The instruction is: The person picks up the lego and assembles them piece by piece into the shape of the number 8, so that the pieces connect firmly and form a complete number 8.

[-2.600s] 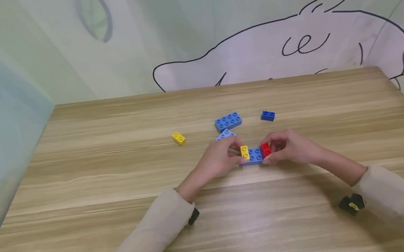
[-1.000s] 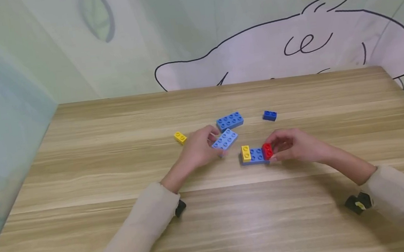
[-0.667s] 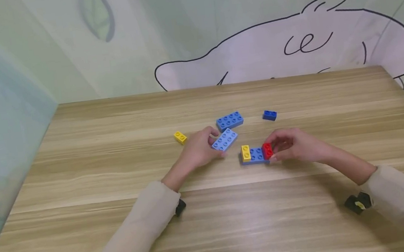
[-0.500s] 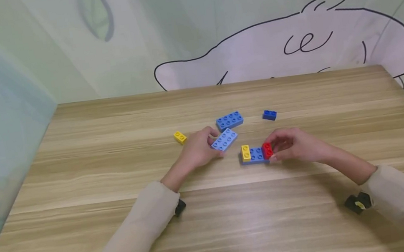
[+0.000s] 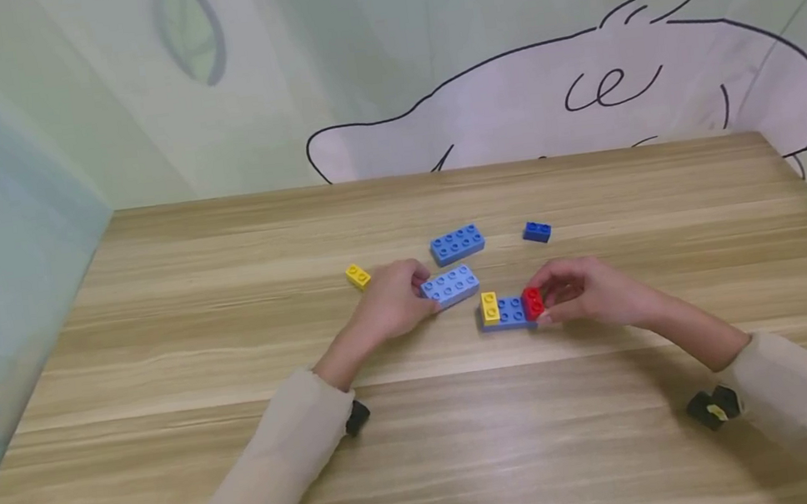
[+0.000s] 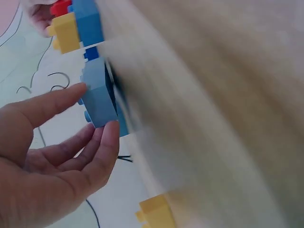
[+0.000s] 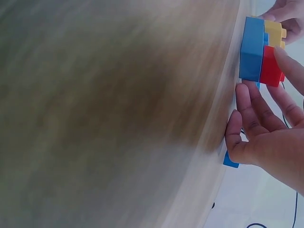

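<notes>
My left hand (image 5: 394,299) pinches the left end of a light blue eight-stud toy brick (image 5: 450,287) between thumb and fingers. In the left wrist view, a dark gap shows under that brick, so it sits slightly off the table. To its right stands a built piece: a blue brick (image 5: 509,325) with a yellow brick (image 5: 489,309) on its left end and a red brick (image 5: 533,303) on its right end. My right hand (image 5: 593,293) holds the piece at the red brick, thumb in front and fingers behind. Its far side is partly hidden by the fingers.
Behind the hands lie another blue eight-stud brick (image 5: 457,244) and a small dark blue brick (image 5: 537,232). A small yellow brick (image 5: 358,276) lies just beyond my left hand. The wooden table (image 5: 473,445) meets a printed wall at its back edge.
My left hand has left the yellow end of the built piece and taken the light blue brick. That brick has turned straighter and come slightly nearer, apart from the blue brick behind.
</notes>
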Motion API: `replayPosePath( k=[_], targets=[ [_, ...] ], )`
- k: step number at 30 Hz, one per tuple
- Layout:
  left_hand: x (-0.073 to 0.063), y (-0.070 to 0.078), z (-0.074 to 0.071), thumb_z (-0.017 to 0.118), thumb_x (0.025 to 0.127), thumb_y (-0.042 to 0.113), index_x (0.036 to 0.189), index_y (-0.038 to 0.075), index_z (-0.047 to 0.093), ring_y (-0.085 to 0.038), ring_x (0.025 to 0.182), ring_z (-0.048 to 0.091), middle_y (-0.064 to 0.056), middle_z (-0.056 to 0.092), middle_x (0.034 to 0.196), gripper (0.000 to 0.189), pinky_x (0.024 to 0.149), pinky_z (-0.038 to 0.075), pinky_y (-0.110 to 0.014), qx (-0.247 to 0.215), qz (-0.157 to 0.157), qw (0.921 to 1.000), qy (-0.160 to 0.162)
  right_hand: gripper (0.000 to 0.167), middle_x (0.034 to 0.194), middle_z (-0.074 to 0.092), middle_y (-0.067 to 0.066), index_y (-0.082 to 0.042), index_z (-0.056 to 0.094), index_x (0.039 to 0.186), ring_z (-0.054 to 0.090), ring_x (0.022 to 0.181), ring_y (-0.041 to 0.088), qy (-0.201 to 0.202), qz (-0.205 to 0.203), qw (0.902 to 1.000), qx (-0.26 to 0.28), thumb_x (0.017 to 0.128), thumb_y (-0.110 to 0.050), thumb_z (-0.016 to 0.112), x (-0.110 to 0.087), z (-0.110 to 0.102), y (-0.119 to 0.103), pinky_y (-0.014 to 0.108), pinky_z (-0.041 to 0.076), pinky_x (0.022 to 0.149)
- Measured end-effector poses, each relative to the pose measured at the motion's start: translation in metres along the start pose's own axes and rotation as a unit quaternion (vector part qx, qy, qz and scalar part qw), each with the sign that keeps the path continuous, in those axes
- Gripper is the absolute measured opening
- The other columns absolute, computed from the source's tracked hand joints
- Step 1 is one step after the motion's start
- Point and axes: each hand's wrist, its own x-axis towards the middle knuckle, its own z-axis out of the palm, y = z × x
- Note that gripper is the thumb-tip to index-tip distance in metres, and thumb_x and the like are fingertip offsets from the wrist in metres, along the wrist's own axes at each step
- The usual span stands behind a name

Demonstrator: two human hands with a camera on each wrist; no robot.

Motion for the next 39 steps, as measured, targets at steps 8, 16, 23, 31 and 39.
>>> replayPosePath(
  k=[8,16,23,31,39],
  targets=[
    [-0.004,0.004,-0.012,0.072,0.077,0.01,0.11,-0.002,0.061,-0.017,0.086,0.058,-0.01,0.063,0.097,0.037,0.075,0.05,-0.023,-0.085,0.049,0.995,0.018,0.037,0.102,0.061,0.009,-0.002,0.061,0.108,0.058,0.089,0.022,0.0,-0.005,1.0,0.002,0.075,-0.011,0.075,0.001,0.001,0.001,0.028,0.05,0.078],
    [-0.01,0.024,-0.004,0.071,0.079,0.012,0.111,0.002,0.06,-0.016,0.092,0.057,-0.007,0.061,0.102,0.036,0.078,0.049,-0.02,-0.102,0.101,0.9894,-0.022,0.037,0.103,0.061,0.01,-0.001,0.06,0.108,0.058,0.091,0.023,0.0,-0.004,0.9999,0.011,0.076,-0.01,0.074,0.0,0.0,0.002,0.028,0.05,0.079],
    [-0.01,0.034,0.008,0.071,0.079,0.01,0.109,0.002,0.061,-0.017,0.093,0.057,-0.007,0.062,0.104,0.033,0.078,0.049,-0.019,-0.106,0.133,0.9845,-0.042,0.035,0.107,0.059,0.011,-0.002,0.059,0.108,0.058,0.093,0.024,-0.004,-0.017,0.9996,0.023,0.076,-0.009,0.074,0.0,0.0,0.004,0.03,0.051,0.081],
    [-0.009,0.034,0.014,0.07,0.079,0.007,0.108,0.002,0.06,-0.017,0.095,0.057,-0.007,0.061,0.104,0.031,0.08,0.049,-0.021,-0.112,0.14,0.9826,-0.048,0.033,0.104,0.06,0.01,-0.002,0.06,0.107,0.058,0.095,0.024,-0.002,-0.026,0.9994,0.021,0.077,-0.009,0.073,0.0,0.001,0.005,0.034,0.051,0.082],
    [-0.01,0.034,0.016,0.07,0.079,0.005,0.113,0.003,0.059,-0.017,0.101,0.056,-0.007,0.059,0.11,0.035,0.081,0.049,-0.02,-0.115,0.142,0.9818,-0.052,0.032,0.103,0.06,0.012,0.0,0.059,0.105,0.059,0.094,0.025,-0.004,-0.029,0.9993,0.024,0.076,-0.006,0.073,0.001,0.001,0.006,0.033,0.051,0.081]
  ],
)
